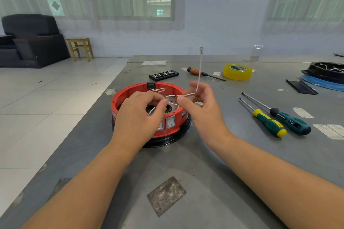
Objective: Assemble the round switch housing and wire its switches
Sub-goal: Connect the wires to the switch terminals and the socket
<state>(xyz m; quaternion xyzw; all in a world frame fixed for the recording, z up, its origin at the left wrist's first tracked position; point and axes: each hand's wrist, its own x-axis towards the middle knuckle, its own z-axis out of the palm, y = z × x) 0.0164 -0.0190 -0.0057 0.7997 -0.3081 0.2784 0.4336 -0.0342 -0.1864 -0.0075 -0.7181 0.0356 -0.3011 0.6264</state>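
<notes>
A round red switch housing (119, 98) on a black base sits on the grey table, just beyond my hands. Grey rocker switches (170, 122) are set in its front wall, and a black one (150, 85) sits at the back. White wires (171, 96) with brass terminals lie inside. My left hand (141, 115) hovers over the housing's front and pinches a wire end between thumb and fingers. My right hand (201, 106) pinches another white wire at the housing's right side; its free end (200, 65) stands straight up, tipped by a ring terminal.
To the right lie two screwdrivers (270, 117) with green and yellow handles. Behind the housing are a black bit case (163, 74), a wooden-handled screwdriver (201, 73) and a yellow tape roll (237, 72). A second black housing on a blue disc (323, 78) sits far right. The table's left edge drops to tiled floor.
</notes>
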